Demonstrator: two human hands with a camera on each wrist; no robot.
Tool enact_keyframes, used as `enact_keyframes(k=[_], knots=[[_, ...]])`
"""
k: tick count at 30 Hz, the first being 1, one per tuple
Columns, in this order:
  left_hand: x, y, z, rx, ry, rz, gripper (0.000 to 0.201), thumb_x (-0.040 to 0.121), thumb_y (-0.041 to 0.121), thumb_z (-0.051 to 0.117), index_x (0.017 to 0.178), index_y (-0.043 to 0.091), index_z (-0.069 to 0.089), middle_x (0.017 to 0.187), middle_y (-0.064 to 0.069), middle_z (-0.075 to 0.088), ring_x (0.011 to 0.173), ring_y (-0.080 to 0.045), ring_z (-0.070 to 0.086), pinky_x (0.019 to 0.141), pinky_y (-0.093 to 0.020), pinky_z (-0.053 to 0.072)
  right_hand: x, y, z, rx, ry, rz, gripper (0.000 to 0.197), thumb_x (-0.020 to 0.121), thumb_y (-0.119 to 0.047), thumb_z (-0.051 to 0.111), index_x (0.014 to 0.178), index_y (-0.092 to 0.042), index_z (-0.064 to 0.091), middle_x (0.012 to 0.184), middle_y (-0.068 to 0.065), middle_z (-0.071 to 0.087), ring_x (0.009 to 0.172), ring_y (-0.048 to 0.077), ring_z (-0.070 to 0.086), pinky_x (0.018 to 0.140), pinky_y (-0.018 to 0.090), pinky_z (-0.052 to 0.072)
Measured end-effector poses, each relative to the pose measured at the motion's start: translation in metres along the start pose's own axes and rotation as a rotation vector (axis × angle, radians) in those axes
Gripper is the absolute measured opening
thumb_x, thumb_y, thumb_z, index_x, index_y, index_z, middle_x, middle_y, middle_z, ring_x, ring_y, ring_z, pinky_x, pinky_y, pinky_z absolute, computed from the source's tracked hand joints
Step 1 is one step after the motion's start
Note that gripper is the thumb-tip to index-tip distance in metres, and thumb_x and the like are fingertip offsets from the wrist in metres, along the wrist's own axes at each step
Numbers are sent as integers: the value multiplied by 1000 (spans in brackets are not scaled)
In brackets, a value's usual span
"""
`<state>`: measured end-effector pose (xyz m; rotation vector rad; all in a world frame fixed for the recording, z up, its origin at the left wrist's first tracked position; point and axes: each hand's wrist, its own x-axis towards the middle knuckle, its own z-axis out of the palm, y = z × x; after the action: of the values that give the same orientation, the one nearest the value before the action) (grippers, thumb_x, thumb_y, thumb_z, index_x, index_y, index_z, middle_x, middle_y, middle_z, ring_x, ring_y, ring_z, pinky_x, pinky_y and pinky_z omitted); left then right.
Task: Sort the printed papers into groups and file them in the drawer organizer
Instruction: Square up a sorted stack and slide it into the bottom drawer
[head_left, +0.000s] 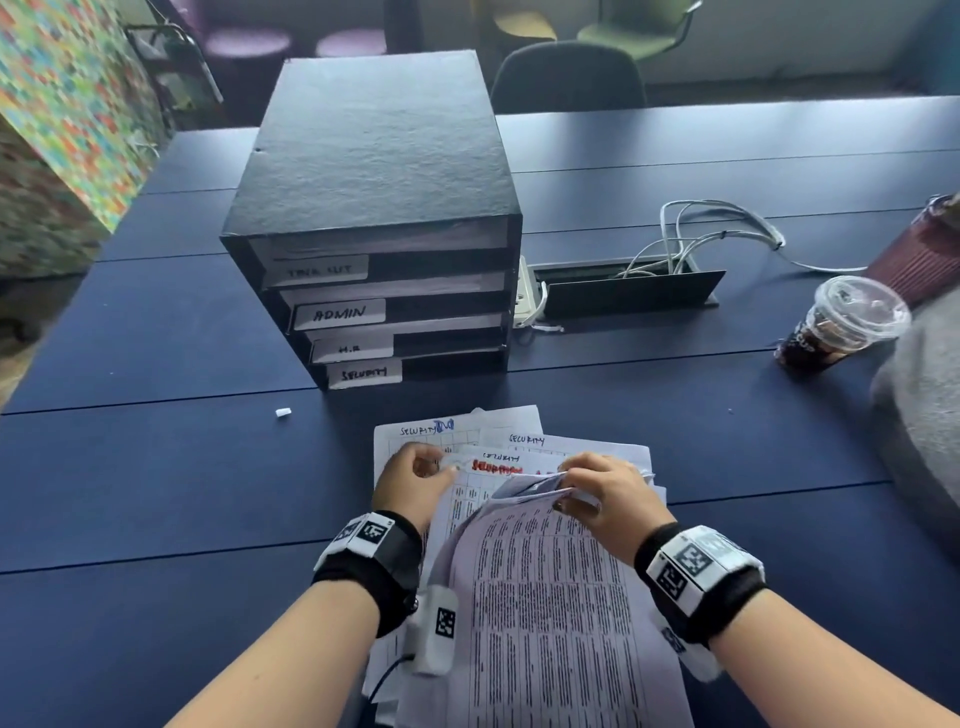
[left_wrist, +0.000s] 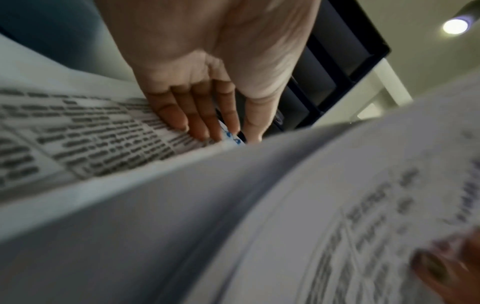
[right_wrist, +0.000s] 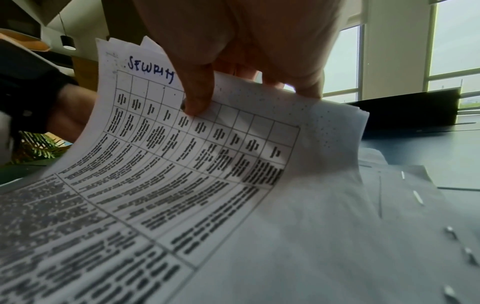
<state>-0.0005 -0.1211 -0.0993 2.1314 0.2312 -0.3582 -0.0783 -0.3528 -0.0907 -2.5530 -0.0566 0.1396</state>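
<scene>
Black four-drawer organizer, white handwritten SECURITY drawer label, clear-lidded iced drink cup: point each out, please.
Black four-drawer organizer (head_left: 374, 150): head view, its textured top panel.
White handwritten SECURITY drawer label (head_left: 364, 373): head view, middle of the bottom drawer's label.
Clear-lidded iced drink cup (head_left: 860, 306): head view, its plastic lid.

Soft, even daylight; windows (right_wrist: 446, 51) glare at upper right. Ceiling lamp (left_wrist: 455, 25) flares upper right. Wrist views blurred; edges bowed.

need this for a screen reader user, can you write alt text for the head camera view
Two hands sort a pile of printed papers on a dark blue table: the right hand pinches up a sheet's top edge while the left hand rests on sheets marked SECURITY. Behind stands a black drawer organizer labelled ADMIN, H.R and SECURITY, with an iced drink cup at right.
</scene>
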Motion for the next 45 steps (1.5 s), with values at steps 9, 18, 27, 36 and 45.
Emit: enact_keyframes(k=[9,18,27,36,45], knots=[[-15,4,-5,-132,-414,78,23,81,10,71,101,22,70,82,17,68,75,4,64,63,-7,47,-3,0,5,-29,-6,-16,14,78,-37,63,84,-25,67,108,-9,63,100,23,57,89,39,39],[-8,5,6,-138,-296,60,55,68,10,83,118,5,60,137,2,44,117,-15,52,102,-22,41,-5,-3,2,-18,-20,-7,15,79,-36,61,86,-25,67,108,-11,61,103,21,55,91,39,38],[-14,20,16,-188,-521,70,30,64,26,87,92,23,75,98,5,72,89,-11,70,88,-36,55,-7,-3,3,8,-7,-6,12,79,-31,63,90,-27,68,108,-14,61,103,19,54,92,42,40],[-18,15,4,-243,-332,97,13,78,11,73,85,22,77,84,7,75,83,-14,70,77,-30,57,3,-6,0,-43,84,-33,12,75,-30,64,81,-20,67,95,-2,62,87,28,57,79,42,46],[-4,-9,-29,-246,147,-18,75,69,4,81,128,27,42,107,12,55,94,-12,57,86,-23,46,10,-5,-8,-155,-5,40,13,87,-27,61,96,-19,66,102,-6,56,102,20,47,80,29,24]])
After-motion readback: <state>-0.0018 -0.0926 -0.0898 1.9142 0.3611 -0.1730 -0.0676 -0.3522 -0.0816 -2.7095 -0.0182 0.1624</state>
